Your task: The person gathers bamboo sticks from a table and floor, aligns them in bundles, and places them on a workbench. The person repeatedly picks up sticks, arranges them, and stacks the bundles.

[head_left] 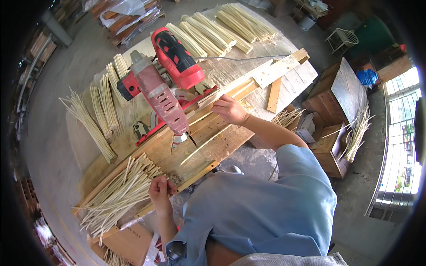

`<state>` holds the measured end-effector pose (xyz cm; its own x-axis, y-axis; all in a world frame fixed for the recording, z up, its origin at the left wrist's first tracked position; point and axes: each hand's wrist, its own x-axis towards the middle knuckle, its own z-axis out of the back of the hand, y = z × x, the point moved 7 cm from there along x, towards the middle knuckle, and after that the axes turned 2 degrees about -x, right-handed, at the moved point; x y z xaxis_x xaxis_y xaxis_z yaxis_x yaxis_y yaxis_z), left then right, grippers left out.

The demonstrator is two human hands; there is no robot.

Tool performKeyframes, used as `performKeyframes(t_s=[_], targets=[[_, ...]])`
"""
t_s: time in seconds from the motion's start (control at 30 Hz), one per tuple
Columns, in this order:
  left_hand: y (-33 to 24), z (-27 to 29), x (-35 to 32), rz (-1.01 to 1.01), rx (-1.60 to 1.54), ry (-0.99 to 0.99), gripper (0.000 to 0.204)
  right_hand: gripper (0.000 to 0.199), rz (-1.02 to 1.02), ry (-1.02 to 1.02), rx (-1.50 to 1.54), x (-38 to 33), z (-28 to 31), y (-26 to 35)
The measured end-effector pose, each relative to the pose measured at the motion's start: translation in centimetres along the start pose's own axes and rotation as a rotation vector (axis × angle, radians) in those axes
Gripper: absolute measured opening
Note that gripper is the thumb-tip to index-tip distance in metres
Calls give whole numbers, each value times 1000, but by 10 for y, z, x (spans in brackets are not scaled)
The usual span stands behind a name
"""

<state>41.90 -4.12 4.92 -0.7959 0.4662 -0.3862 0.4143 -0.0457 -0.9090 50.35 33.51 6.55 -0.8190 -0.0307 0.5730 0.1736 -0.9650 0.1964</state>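
A red and black miter saw (166, 95) stands on the wooden bench, its blade housing tilted over a slot in the board. Along the wooden fence right of the saw, my right hand (230, 110) is closed at the end of a thin pale stick (199, 119). Another thin stick (206, 144) lies loose on the board, nearer to me. My left hand (162, 189) has its fingers curled in beside a heap of cut pale sticks (122, 193) at the bench's near left; whatever they may hold is hidden.
Bundles of long pale sticks (208, 33) line the far side of the table, with more bundles (104, 106) left of the saw. A grey cable (239, 58) crosses the table. Cardboard boxes (131, 244) stand below at left; a wooden cabinet (333, 97) is at right.
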Motion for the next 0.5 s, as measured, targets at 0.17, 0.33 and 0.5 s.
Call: performKeyframes(t_s=[0.17,0.33,0.5], targets=[[22,-49,10,16,120,35,13,27,7,56,67,-21,-11,-19],[32,-92,21,-216,629,20,9,22,-33,32,101,-18,-16,-26],[21,-121,34,-467,1021,31,15,20,-52,26,141,-20,-19,-32]])
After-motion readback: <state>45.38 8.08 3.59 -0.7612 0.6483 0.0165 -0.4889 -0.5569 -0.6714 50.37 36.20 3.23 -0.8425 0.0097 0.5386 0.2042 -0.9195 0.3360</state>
